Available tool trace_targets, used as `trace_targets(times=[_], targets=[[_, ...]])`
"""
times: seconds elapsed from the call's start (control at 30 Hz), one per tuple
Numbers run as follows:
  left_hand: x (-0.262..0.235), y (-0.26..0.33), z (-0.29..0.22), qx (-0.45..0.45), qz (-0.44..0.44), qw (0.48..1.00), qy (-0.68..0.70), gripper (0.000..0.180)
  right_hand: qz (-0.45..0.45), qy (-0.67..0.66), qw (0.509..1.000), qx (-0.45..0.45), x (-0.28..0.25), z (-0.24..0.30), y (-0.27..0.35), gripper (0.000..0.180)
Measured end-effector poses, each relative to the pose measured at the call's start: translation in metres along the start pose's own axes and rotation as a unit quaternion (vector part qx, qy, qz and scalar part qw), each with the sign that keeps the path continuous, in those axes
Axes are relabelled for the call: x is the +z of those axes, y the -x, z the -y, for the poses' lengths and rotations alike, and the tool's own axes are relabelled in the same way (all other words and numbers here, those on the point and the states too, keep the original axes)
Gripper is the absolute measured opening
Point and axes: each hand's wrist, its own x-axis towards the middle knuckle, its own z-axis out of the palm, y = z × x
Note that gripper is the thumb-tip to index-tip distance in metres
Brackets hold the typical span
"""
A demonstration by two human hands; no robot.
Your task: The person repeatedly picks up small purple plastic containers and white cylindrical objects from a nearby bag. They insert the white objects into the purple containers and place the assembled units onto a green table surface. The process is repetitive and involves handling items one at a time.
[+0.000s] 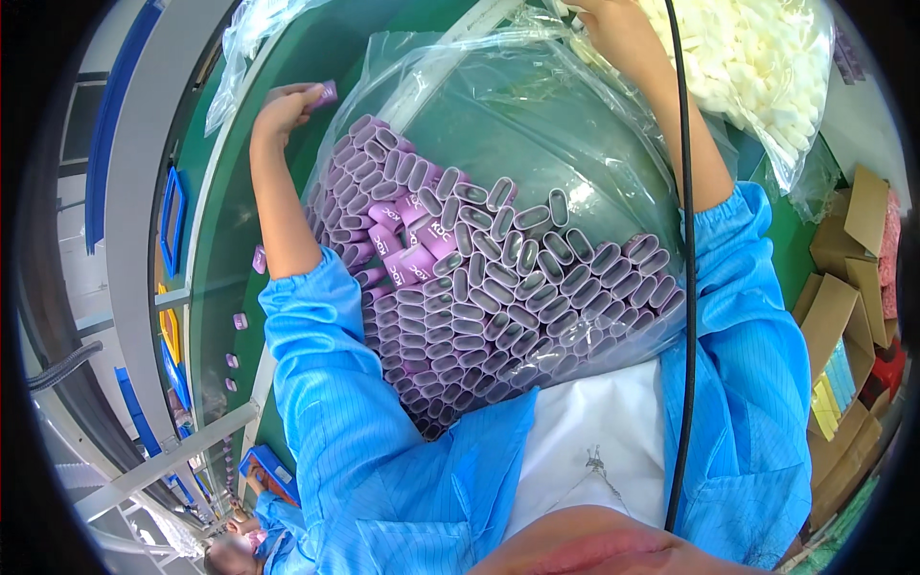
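My left hand [282,113], stretched out past the far left side of a clear plastic bag, pinches a small purple oval casing [324,94] over the green surface. Hollow purple casings [522,278] fill the large clear bag [565,105] in front of me; most stand with their oval openings up, and several lie on their sides at the left middle. My right hand [606,21] reaches to the far edge, beside a clear bag of cream-coloured pieces [757,67]. The picture's top edge cuts off its fingers, so their grip is hidden.
Along the left, a green belt [220,287] carries spaced purple casings [259,259]. A black cable [688,287] hangs down past my right arm. Open cardboard boxes [843,383] stand at right. Another person [273,527] sits at lower left by a blue tray [275,470].
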Motion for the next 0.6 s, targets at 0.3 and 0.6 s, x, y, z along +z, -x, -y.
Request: trace_targets(times=[0.3, 0.6], targets=[[0.074, 0.103, -0.121, 0.403, -0.056, 0.911, -0.067, 0.028, 0.085, 0.145, 0.984, 0.058, -0.001, -0.008, 0.014, 0.010], [0.160, 0.204, -0.133, 0.406, 0.306, 0.847, -0.159, 0.036, -0.084, 0.035, 0.994, -0.056, -0.026, 0.037, 0.003, 0.016]])
